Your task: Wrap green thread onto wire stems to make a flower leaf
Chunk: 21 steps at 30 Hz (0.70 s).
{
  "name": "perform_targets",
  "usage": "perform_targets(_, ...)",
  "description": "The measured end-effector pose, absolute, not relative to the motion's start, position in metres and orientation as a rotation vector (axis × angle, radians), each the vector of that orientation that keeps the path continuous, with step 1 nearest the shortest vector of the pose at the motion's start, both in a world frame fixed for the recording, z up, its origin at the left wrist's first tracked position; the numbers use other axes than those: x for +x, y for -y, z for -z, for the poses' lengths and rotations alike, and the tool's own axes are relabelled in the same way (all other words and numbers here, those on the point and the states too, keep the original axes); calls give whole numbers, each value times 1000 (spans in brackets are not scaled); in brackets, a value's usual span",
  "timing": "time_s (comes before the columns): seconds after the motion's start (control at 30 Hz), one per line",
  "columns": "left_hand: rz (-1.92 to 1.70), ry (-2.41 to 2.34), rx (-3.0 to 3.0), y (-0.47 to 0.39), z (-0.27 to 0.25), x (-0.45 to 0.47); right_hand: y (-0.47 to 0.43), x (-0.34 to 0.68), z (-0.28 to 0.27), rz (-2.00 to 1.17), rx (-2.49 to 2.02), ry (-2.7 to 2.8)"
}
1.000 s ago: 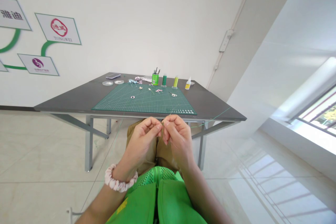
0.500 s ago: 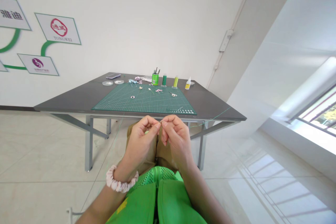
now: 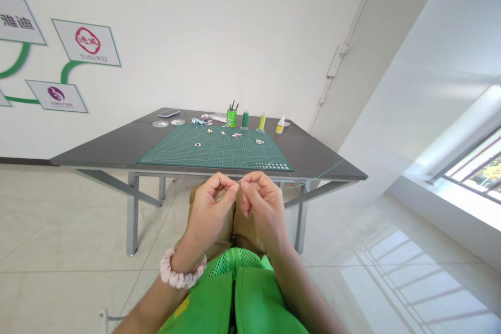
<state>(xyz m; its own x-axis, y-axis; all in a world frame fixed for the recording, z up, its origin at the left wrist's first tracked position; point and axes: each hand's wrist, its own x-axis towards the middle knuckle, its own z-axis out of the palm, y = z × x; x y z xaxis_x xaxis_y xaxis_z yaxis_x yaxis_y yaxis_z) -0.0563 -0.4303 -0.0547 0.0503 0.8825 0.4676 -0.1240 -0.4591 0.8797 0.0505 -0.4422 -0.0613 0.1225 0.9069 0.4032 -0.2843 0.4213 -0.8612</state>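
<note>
My left hand (image 3: pixel 213 206) and my right hand (image 3: pixel 263 201) meet above my lap, in front of the table edge. Each is closed in a pinch, thumb against forefinger, with the fingertips almost touching. A thin green thread (image 3: pixel 324 172) crosses the table's right corner and runs behind my right hand towards its fingertips. Whatever else sits between the fingertips is too small to make out. Beyond my hands lies a green cutting mat (image 3: pixel 176 154), bearing white-handled scissors (image 3: pixel 259 141), small pink flower pieces (image 3: pixel 237 135) and a small ring-shaped piece (image 3: pixel 198 144).
On the dark table (image 3: pixel 105 143) stand a green pen can (image 3: pixel 231 118), a dark green thread spool (image 3: pixel 245 120), a yellow-green spool (image 3: pixel 261 122) and a glue bottle (image 3: pixel 280 124). Further left are blue flowers (image 3: pixel 198 122), a clear roll (image 3: pixel 160 124) and a phone (image 3: pixel 169 113).
My left hand and wrist have shifted very slightly, with the pinch kept. My right hand stays almost still, and nothing on the table has moved.
</note>
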Motion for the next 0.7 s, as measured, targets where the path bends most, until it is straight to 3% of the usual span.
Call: perform_targets(0.7, -1525, -811, 1576, 429, 60, -58, 441, 50, 61, -965, -707, 1117)
